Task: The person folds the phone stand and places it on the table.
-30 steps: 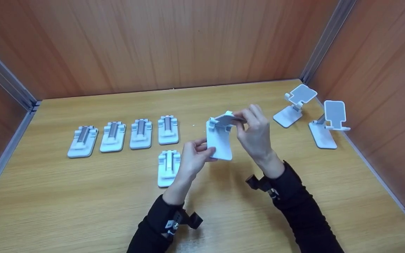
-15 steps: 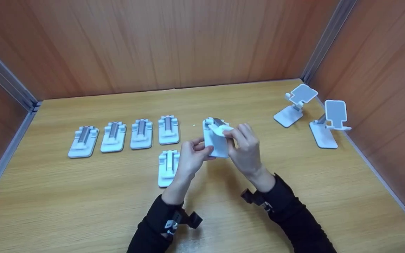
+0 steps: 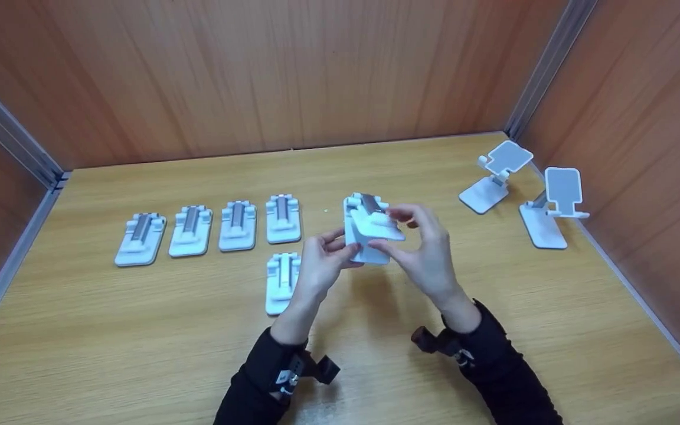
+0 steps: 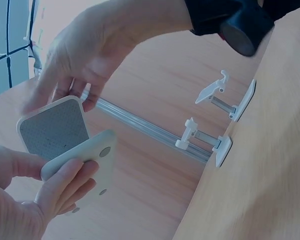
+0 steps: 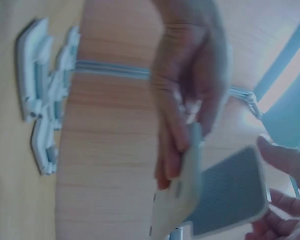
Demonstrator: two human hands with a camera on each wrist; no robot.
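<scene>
Between both hands, above the table, is a white phone stand point(image 3: 369, 225), partly folded, its plate tilted over the base. My left hand point(image 3: 323, 264) grips the base by its left edge, thumb in front and fingers behind. My right hand point(image 3: 427, 252) holds the tilting plate at its right side, thumb at the lower edge and fingers at the upper side. In the left wrist view, the plate's grey pad point(image 4: 55, 127) faces the base point(image 4: 106, 150), with a gap between them. The right wrist view also shows the pad point(image 5: 230, 192) angled away from the base.
Several folded phone stands lie at the left, one point(image 3: 236, 225) in a back row and another point(image 3: 281, 283) partly behind my left forearm. Two unfolded stands, one rear point(image 3: 484, 195) and one nearer point(image 3: 543, 227), stand at the right. Wooden panels point(image 3: 293, 71) enclose the table point(image 3: 139, 342).
The plate has swung down from above the base's top end towards the base. My right hand came down and left with it, then shifted its hold to the plate's right side.
</scene>
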